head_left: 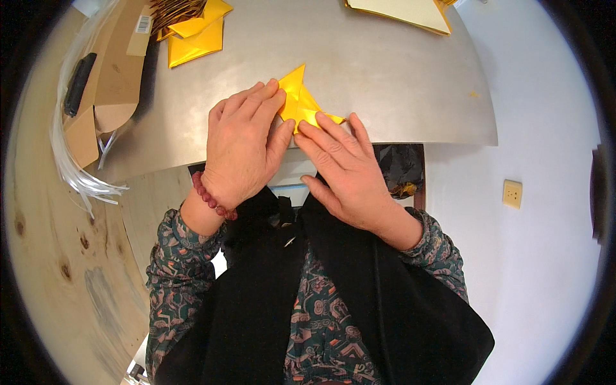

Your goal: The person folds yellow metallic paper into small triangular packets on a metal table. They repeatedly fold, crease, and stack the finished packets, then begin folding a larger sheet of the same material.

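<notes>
A piece of shiny gold paper (292,96), folded into pointed flaps, lies on the grey metal table (398,83) near its front edge. My left hand (240,144), with a dark red bead bracelet at the wrist, holds the paper's left side, fingertips on top and thumb at the near edge. My right hand (346,167) rests on the near right flap with its fingers stretched out and spread, the thumb apart from the paper. The fingers hide part of the folds.
Folded gold pieces (196,45) are piled at the far left. Beside them stands an opened cardboard box (119,64) with clear plastic strips (61,147) hanging along it. A stack of gold-edged sheets (404,14) lies at the back right. Below the table edge is a black bag (399,168).
</notes>
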A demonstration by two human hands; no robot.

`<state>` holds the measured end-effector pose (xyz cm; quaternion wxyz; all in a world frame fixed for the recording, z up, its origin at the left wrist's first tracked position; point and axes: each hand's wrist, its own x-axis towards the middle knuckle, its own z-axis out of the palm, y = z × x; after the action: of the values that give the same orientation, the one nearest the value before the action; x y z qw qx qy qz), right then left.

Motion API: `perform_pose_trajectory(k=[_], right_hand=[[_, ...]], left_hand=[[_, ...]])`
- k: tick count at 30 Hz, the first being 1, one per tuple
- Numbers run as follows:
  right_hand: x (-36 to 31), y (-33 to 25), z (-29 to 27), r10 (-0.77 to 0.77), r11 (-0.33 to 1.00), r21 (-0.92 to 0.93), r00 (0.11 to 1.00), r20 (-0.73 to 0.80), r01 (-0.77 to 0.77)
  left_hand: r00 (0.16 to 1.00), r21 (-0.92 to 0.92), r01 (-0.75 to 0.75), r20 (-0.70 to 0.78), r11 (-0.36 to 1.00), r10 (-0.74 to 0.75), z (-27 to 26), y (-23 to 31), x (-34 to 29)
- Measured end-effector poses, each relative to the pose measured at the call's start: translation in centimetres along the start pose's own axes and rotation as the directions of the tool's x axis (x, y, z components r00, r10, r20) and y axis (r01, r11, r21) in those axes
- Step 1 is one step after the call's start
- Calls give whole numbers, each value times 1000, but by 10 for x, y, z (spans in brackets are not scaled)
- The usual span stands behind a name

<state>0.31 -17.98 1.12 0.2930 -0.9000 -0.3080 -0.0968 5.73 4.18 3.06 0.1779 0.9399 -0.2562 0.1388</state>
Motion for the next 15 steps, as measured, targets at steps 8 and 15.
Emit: perform_pose_trajectory(k=[8, 15], right_hand=[[1, -5, 2, 19, 1000, -15, 999, 28, -18], [-3, -8, 1, 40, 999, -9, 998, 54, -40]], left_hand=[[1000, 9, 10, -24, 1000, -9, 4, 1, 1], [999, 14, 31, 7, 999, -31, 2, -2, -2]])
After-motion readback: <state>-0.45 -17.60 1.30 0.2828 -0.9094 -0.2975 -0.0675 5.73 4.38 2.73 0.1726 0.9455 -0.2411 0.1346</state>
